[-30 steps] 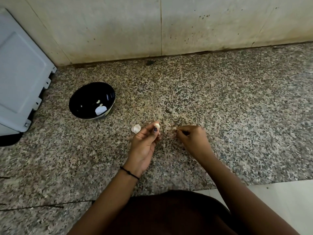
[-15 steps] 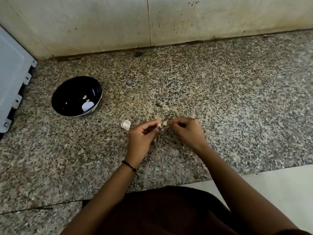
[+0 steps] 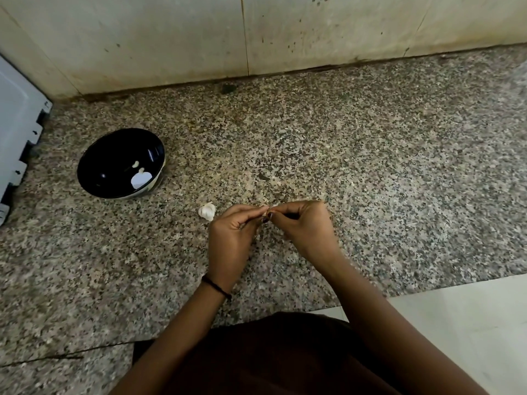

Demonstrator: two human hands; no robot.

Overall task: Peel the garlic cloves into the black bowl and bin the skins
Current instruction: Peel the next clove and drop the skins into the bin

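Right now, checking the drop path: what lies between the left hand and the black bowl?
Head view: a white garlic chunk on the counter, near the left hand.

Speckled granite surface (image 3: 370, 166) set against a pale tiled wall (image 3: 142, 38).
Mottled in grey, brown and black throughout, and bounded at the far edge by a dark, grimy seam (image 3: 199, 84) along the wall base. Wall tiles off-white, stained, flecked with dark spots, and divided by a thin vertical joint (image 3: 244, 35). Pale grey panel (image 3: 17, 124) with notched tabs at the left edge. Thin dark crack (image 3: 42, 359) at lower left. Smooth cream-white surface (image 3: 470, 323) adjoining the granite at lower right. Lighting soft and even.
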